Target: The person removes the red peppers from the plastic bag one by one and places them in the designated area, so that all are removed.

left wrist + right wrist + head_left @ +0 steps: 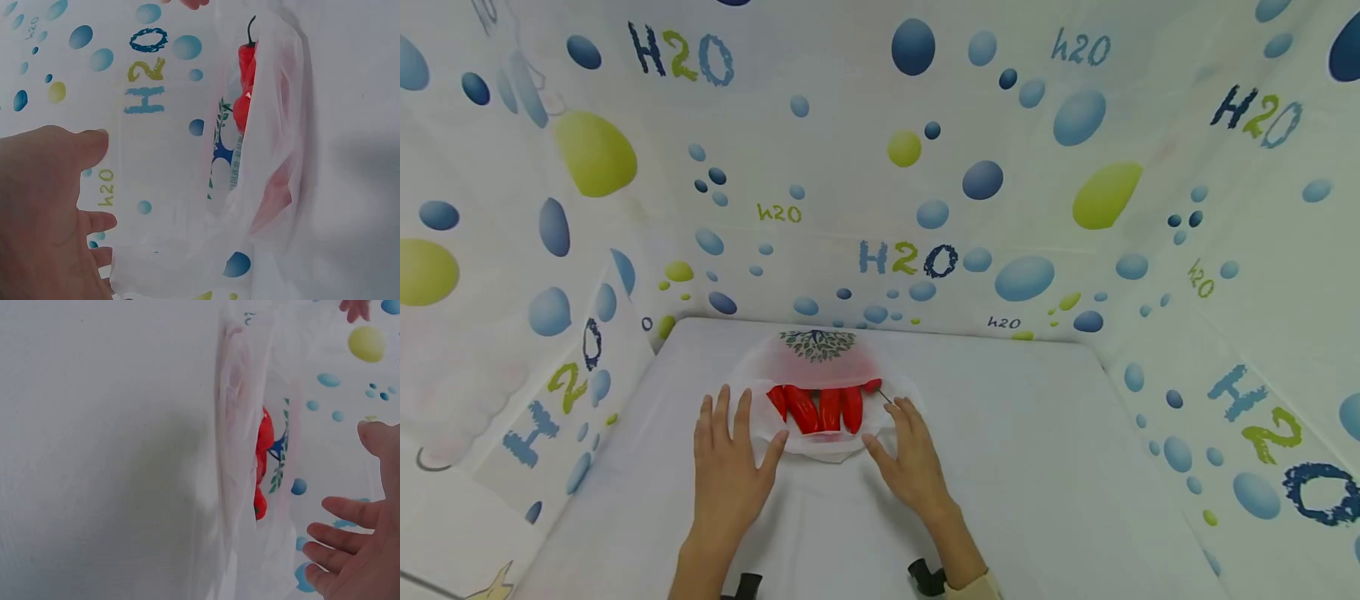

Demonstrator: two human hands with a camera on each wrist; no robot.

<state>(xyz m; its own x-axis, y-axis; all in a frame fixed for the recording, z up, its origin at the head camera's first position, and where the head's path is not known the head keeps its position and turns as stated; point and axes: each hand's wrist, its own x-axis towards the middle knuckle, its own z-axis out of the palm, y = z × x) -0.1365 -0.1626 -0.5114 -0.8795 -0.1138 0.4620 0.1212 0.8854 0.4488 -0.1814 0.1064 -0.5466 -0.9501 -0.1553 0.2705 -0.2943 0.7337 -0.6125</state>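
Note:
Several red peppers lie in the mouth of a thin white plastic bag with a tree print; one pepper's green stem points right. My left hand is just left of the bag, fingers spread, holding nothing. At the bag's right side, my right hand has its fingers apart and grips nothing; its fingertips are near the stem. The left wrist view shows the peppers beyond the left hand. In the right wrist view the right hand stands apart from the bag.
The bag lies on a white table. Behind it and at both sides rise white sheets printed with blue and green drops and "H2O". Dark wrist mounts show at the bottom edge of the head view.

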